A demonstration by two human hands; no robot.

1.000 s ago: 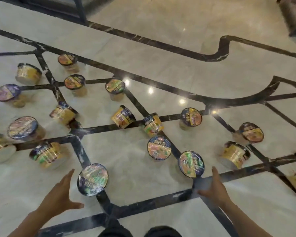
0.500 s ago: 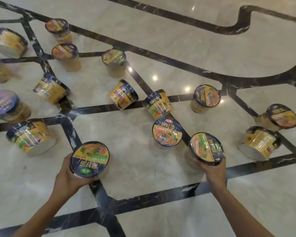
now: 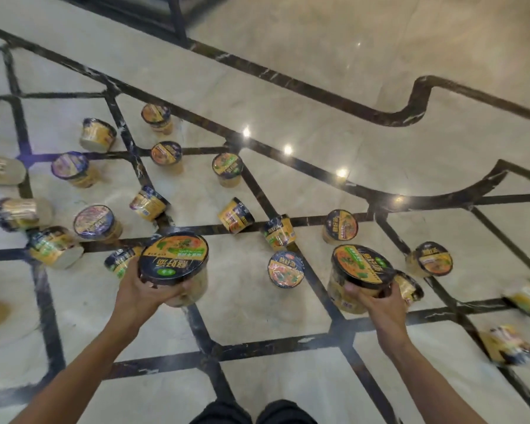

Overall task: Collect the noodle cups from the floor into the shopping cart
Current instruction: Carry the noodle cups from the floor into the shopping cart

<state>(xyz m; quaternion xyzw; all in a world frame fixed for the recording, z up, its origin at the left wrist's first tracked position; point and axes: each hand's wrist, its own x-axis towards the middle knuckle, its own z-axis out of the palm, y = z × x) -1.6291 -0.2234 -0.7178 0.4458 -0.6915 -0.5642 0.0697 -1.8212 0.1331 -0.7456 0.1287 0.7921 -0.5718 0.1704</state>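
Left hand [image 3: 141, 290] grips noodle cup [image 3: 174, 264]; right hand [image 3: 377, 304] likewise, apparently.

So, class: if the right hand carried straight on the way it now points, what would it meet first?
Probably the tipped cup just behind the cup the right hand grips, though depth is unclear from this view.

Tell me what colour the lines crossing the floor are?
Black with white veining, set into the pale marble floor; the head view shows the lines clearly.

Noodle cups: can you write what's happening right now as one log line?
left hand: holds noodle cup | right hand: holds second noodle cup | floor: many cups remain | cart: not visible
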